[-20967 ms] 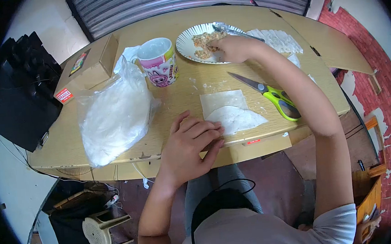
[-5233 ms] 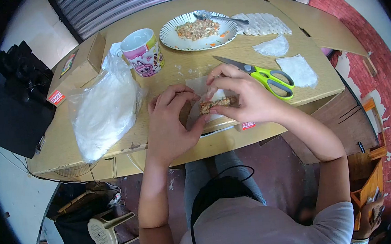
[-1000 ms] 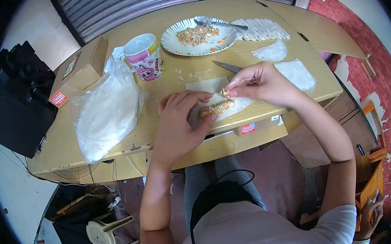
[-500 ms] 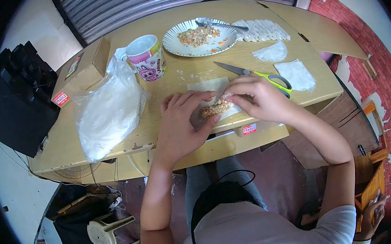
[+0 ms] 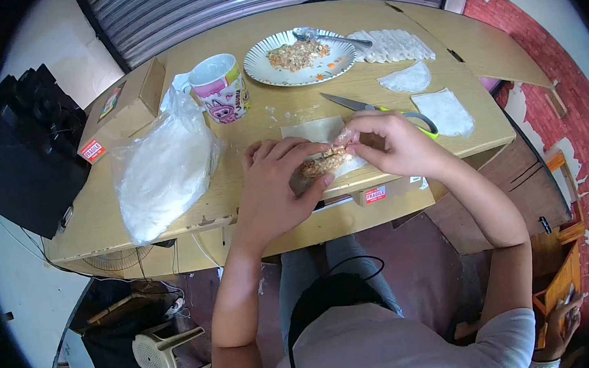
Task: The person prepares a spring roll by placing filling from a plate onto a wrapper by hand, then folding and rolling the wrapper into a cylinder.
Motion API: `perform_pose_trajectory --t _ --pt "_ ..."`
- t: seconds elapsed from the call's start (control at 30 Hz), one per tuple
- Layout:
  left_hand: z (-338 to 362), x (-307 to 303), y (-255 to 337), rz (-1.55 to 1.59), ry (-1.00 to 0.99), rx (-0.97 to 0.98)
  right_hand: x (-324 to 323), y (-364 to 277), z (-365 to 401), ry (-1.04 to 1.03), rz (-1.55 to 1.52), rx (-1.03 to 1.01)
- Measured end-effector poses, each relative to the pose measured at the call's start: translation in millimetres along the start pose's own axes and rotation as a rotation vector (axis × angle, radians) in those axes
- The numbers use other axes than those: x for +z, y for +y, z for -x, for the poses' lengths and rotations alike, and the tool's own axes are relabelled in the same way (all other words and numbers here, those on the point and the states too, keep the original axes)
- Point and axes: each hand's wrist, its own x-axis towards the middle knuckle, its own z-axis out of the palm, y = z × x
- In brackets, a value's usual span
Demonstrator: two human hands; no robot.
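Note:
A thin pale wrapper (image 5: 310, 130) lies flat near the table's front edge, with a log of minced filling (image 5: 322, 164) across it. My left hand (image 5: 273, 175) curves around the left end of the filling, thumb below and fingertips above. From the right, my right hand (image 5: 395, 145) pinches at the filling's upper right end, thumb and fingers close together. Behind that hand lie scissors (image 5: 347, 102) with green handles, partly covered by it. Further back, a patterned plate (image 5: 258, 73) carries more minced filling and a spoon (image 5: 349, 39).
Wrapped white rolls (image 5: 394, 45) line up beside the plate, with a folded wrapper (image 5: 407, 78) and a square wrapper stack (image 5: 444, 113) nearer. On the left are a mug (image 5: 225, 96), a plastic bag of white contents (image 5: 162, 177) and a cardboard box (image 5: 119, 104). Another person's hand (image 5: 565, 322) shows lower right.
My right hand has shifted slightly right and its fingers have moved at the filling's upper edge. The left hand stays almost in place around the filling.

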Motion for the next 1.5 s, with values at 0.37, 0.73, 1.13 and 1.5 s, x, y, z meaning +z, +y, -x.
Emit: perform_pose_trajectory --t 0.37,0.73,1.13,1.5 --pt "0.9 1.7 -2.4 0.085 -0.006 -0.018 -5.8 -7.1 -9.7 -0.175 -0.055 0.143" --pt "-2.0 2.4 -0.1 0.060 -0.013 -0.018 -11.9 -4.3 -7.3 -0.178 0.026 0.013" --pt "-12.5 7.2 5.8 -0.029 -0.032 -0.037 3.3 4.0 4.3 0.026 -0.018 0.030" --pt "-9.5 9.4 -2.0 0.058 -0.001 0.012 -42.2 46.1 -60.4 0.189 -0.504 0.256"
